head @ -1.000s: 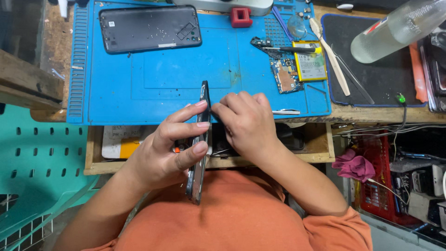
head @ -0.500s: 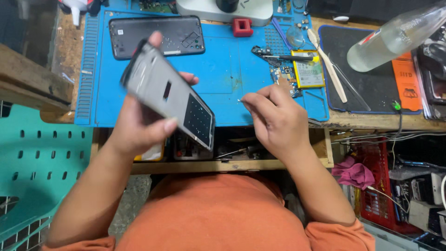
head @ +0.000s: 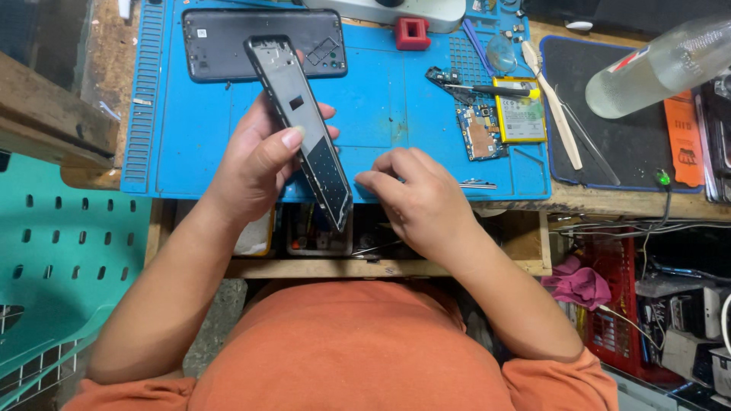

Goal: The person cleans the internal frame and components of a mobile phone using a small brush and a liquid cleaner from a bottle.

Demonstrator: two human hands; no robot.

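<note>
Nearest, the left hand (head: pixel 255 156) clasps the phone frame (head: pixel 301 125) tilted above the blue mat (head: pixel 190 144); the right hand (head: pixel 419 198), loosely curled and holding nothing, rests on the desk (head: pixel 609 199) edge. Likely mid-disassembly inspection; farther off lie the back cover (head: pixel 228 46) and circuit board (head: pixel 477 131).

Dark stripped phone frame (head: pixel 301 125), tilted above blue mat (head: pixel 198 164)
</note>
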